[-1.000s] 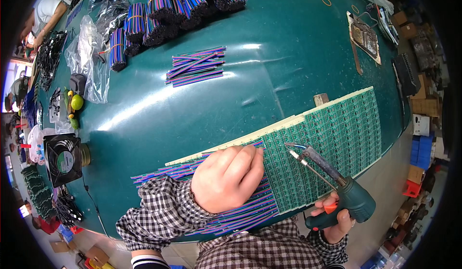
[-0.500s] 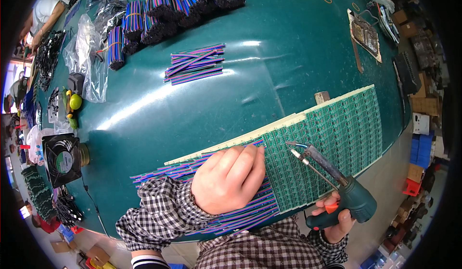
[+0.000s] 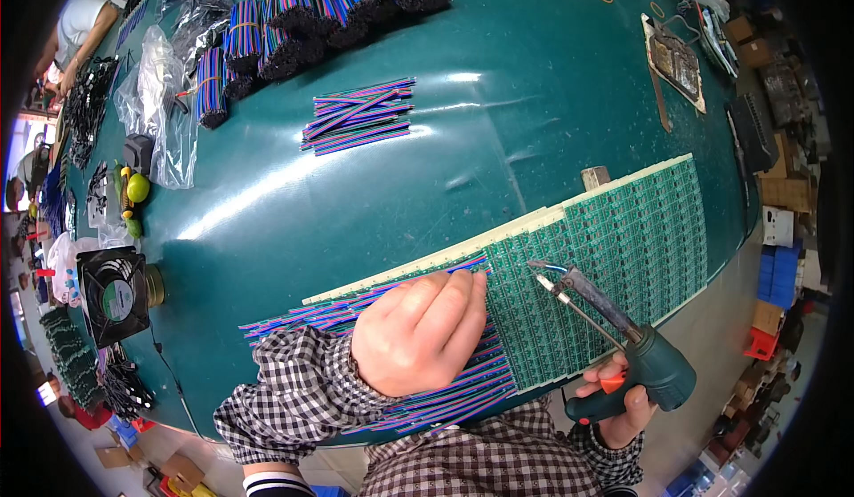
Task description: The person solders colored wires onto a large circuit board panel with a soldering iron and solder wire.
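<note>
My left hand [image 3: 422, 332] is closed, its fingertips bunched at the left edge of a green circuit board panel [image 3: 614, 266]. A flat multicoloured wire lies at those fingertips, its end on the board; the pinch itself is partly hidden. Beneath the hand, rows of such wires [image 3: 463, 390] run left from the board's edge. In my right hand [image 3: 627, 417] is a dark green soldering gun [image 3: 658, 368] with a red trigger. Its tip and a thin feed tube point up and left, over the board a little right of my left fingertips.
A loose pile of wires [image 3: 360, 116] lies beyond my hands. Banded wire bundles [image 3: 289, 16] are stacked at the far left. A black fan [image 3: 116, 297] stands at the left, near a yellow-green fruit [image 3: 138, 188]. A stained soldering tray [image 3: 673, 65] lies far right. Another person [image 3: 84, 30] is at upper left.
Almost nothing differs. My left hand has shifted very slightly at the board's edge, while the soldering gun stays in nearly the same place.
</note>
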